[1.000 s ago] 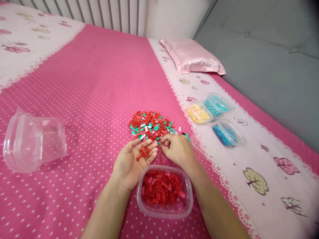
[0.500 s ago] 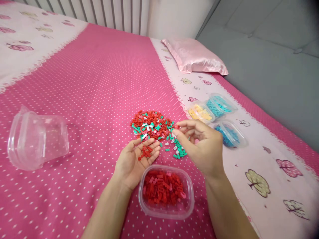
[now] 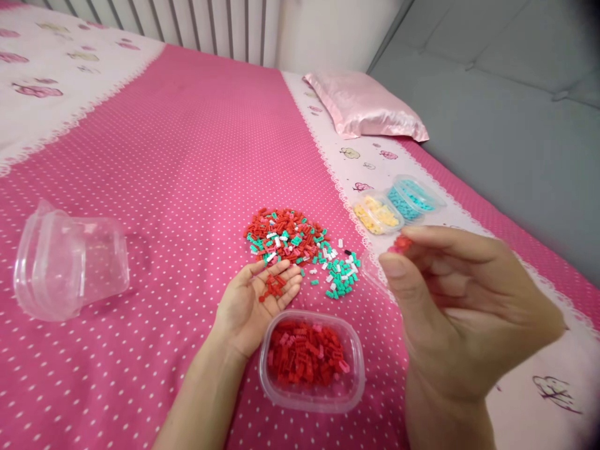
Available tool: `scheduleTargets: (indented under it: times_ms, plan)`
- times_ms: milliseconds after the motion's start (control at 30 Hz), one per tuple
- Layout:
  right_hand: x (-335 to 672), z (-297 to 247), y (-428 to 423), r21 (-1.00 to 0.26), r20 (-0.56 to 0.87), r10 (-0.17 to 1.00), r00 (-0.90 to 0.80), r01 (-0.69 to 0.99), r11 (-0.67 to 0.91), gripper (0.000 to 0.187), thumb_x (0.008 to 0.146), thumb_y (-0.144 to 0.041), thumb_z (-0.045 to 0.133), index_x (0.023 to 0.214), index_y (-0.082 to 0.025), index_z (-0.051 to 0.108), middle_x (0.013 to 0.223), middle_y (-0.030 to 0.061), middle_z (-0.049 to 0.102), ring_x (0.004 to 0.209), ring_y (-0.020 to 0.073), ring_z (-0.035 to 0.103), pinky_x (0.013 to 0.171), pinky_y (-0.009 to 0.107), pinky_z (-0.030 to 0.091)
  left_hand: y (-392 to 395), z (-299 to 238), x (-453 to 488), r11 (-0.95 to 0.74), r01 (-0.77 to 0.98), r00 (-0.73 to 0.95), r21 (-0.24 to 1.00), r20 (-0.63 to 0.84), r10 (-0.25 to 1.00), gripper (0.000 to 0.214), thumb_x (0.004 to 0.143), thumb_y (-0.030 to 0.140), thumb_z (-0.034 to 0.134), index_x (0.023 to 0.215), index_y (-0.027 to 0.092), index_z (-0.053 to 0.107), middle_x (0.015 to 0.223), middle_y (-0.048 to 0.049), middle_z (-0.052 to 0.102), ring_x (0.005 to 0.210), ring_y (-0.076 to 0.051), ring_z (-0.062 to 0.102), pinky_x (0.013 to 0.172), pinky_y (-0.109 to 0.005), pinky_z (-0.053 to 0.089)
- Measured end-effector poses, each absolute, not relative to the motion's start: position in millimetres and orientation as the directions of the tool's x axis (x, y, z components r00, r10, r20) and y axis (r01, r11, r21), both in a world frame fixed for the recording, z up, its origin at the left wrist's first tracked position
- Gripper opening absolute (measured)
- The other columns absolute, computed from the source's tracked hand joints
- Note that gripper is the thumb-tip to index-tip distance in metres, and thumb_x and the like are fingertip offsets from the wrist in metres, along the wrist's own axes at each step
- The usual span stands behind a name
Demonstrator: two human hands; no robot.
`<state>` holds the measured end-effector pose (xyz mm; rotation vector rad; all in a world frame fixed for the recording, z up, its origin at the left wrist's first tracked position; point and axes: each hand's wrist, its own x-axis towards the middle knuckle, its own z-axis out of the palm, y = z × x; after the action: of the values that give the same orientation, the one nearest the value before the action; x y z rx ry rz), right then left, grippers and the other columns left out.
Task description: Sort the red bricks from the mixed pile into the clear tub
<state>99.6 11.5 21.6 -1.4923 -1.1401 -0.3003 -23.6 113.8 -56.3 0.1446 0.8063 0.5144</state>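
Observation:
My left hand (image 3: 246,306) lies palm up with its fingers stretched out, and several small red building bricks (image 3: 274,286) rest in it. Raised toward the camera on the right, my right hand (image 3: 462,306) pinches a small red building brick (image 3: 402,242) between thumb and forefinger; a pinkish bit shows beside it. Just beyond my left fingers is a mixed pile of red, green, white and pink bricks (image 3: 285,234). In front of my left wrist stands a clear plastic tub (image 3: 359,375) holding red bricks with a few pink ones.
To the right are small tubs of yellow pieces (image 3: 376,214) and turquoise pieces (image 3: 410,199). My right hand hides most of another tub. Clear containers (image 3: 70,269) lie on their side at left. A pink pillow (image 3: 365,106) lies farther back on the dotted bedsheet (image 3: 187,156).
My right hand has moved right and closer to the camera, away from the pile, with the red brick still pinched. It now covers the blue tub. My left hand has stayed put.

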Motion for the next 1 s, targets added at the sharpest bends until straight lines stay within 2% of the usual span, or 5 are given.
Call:
scheduleTargets:
  times_ms: [367,500,800,900,1000]
  plan:
    - [100,8,26,-0.572,0.472,0.870,0.139,0.799,0.183,0.021,0.078,-0.017,0.066,0.098,-0.022,0.066,0.078,-0.0034,0.067,0.061,0.0082,0.059,0.059,0.021,0.050,113,-50,-24,0.877,-0.387,0.618,0.286,-0.625,0.477,0.028,0.086,0.020,0.038,0.084,0.006,0.062,0.076,-0.0105,0.066,0.066,-0.015,0.064,0.066,-0.027,0.055]
    - [99,9,23,-0.570,0.534,0.818,0.211,0.805,0.165,0.017,0.079,-0.017,0.066,0.095,-0.023,0.066,0.077,-0.0034,0.066,0.058,0.0082,0.057,0.059,0.022,0.051,113,-50,-24,0.862,-0.407,0.583,0.303,-0.640,0.501,0.026,0.085,0.018,0.040,0.082,0.005,0.062,0.077,-0.0107,0.067,0.066,-0.016,0.065,0.067,-0.028,0.056]
    - [90,25,8,-0.523,0.813,0.400,0.423,0.832,0.183,0.021,0.078,-0.010,0.064,0.092,-0.026,0.064,0.076,-0.0011,0.065,0.066,0.0151,0.062,0.053,0.027,0.050,113,-55,-23,0.858,-0.396,0.570,0.326,-0.646,0.508,0.025,0.083,0.020,0.043,0.085,0.005,0.063,0.087,-0.0156,0.068,0.079,-0.021,0.067,0.074,-0.030,0.056]
    - [91,24,9,-0.512,0.800,0.462,0.383,0.836,0.195,0.020,0.079,-0.011,0.063,0.091,-0.026,0.064,0.078,-0.0013,0.065,0.066,0.0145,0.062,0.054,0.026,0.051,113,-55,-24,0.862,-0.391,0.582,0.322,-0.639,0.503,0.025,0.083,0.020,0.043,0.084,0.005,0.063,0.085,-0.0149,0.068,0.076,-0.020,0.067,0.073,-0.029,0.056]
    - [92,17,15,-0.524,0.691,0.665,0.284,0.830,0.191,0.014,0.080,-0.016,0.063,0.091,-0.026,0.065,0.084,-0.0008,0.067,0.067,0.0133,0.062,0.058,0.026,0.052,113,-53,-24,0.870,-0.388,0.600,0.305,-0.633,0.490,0.025,0.084,0.019,0.041,0.083,0.006,0.062,0.078,-0.0124,0.067,0.070,-0.017,0.066,0.070,-0.028,0.056]
